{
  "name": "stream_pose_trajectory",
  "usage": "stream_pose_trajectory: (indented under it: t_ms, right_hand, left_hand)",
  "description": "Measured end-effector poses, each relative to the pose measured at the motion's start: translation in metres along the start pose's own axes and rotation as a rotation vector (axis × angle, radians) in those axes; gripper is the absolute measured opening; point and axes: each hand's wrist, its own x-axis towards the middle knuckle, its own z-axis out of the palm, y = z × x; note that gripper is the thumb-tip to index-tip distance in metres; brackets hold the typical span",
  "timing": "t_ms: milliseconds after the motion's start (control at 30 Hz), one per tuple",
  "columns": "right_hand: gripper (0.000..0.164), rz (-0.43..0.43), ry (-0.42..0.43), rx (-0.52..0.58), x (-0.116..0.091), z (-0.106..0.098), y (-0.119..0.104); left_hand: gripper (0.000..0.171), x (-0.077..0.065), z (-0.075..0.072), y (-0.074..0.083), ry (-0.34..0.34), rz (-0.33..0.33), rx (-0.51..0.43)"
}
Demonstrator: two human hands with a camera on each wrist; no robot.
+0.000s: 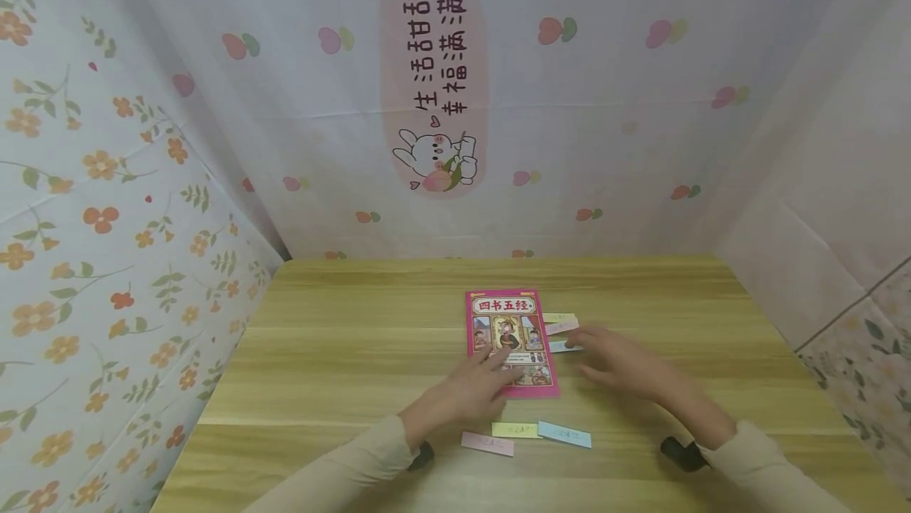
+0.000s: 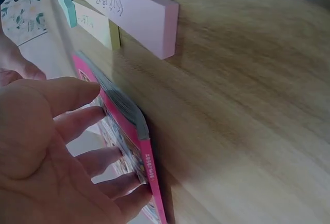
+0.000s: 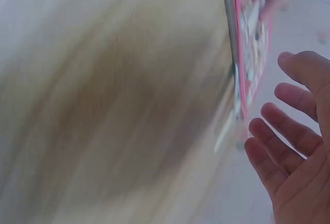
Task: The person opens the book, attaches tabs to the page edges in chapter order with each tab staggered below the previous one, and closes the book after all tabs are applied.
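A pink-covered book with a picture cover lies on the wooden table. The fingers of my left hand are spread over its lower left part; in the left wrist view the fingertips touch the cover. Out of the book's right edge stick a yellow strip, a pink strip and a blue strip. My right hand hovers beside these strips, its fingers loosely bent and apart. In the right wrist view nothing lies between those fingers.
Nearer me sit three small sticky-note pads with handwriting: pink, yellow and blue. A patterned cloth hangs behind the table's far edge, with floral cloth on the left.
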Motion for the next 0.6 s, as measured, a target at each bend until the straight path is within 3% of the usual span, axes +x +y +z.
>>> stream_pose_trajectory:
  t_ms: [300,467,600]
  right_hand:
    - [0.036,-0.047,-0.112,0.059,0.017,0.026,-0.020]
    - [0.032,-0.060,-0.091,0.063,0.018,0.028,-0.025]
    - [0.034,-0.062,-0.060,0.058,0.014,0.027,-0.024]
  left_hand:
    - [0.057,0.003,0.005,-0.004,0.010,0.023,0.004]
    - [0.054,0.001,0.008,-0.008,0.054,0.056,-0.043]
    - [0.049,-0.012,0.008,-0.015,0.117,0.068,-0.101]
